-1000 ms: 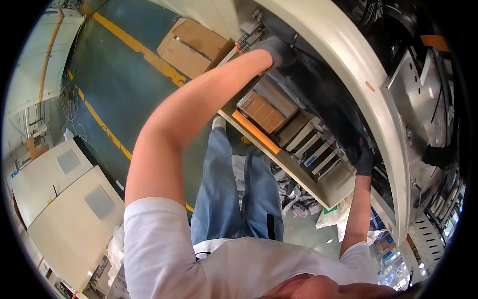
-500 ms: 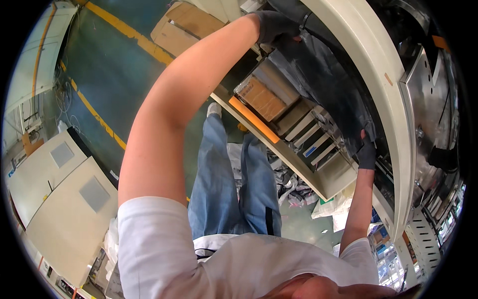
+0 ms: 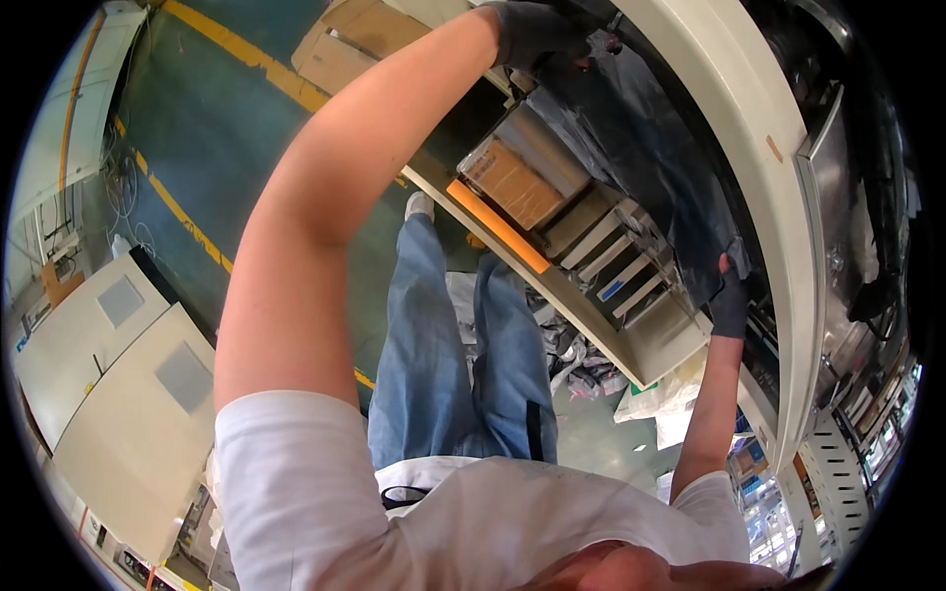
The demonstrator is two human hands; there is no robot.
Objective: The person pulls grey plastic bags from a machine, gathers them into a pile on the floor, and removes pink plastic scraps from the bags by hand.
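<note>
Both my hands wear dark grey gloves whose fingertips look bare. My left hand (image 3: 544, 37), at the top of the view, is closed at one end of a dark, glossy, flexible sheet (image 3: 645, 138). At the sheet's other end, lower right, my right hand (image 3: 729, 303) pinches it, with the thumb showing on top. The sheet stretches between the hands along the inner side of a curved cream machine frame (image 3: 734, 103). Its far edge is lost in the dark under that frame, and most of my fingers are hidden.
Below the sheet stands a cream shelf unit (image 3: 650, 366) holding a cardboard box (image 3: 512, 185), an orange strip (image 3: 499, 227) and several slats. Crumpled scraps (image 3: 581, 372) lie on the floor beside my legs. Cream panels (image 3: 128, 424) stand at left; flattened cardboard (image 3: 355, 49) lies behind my left arm.
My left hand and forearm have shifted slightly up and left. My right hand stays nearly in place on the sheet, whose folds have changed a little.
</note>
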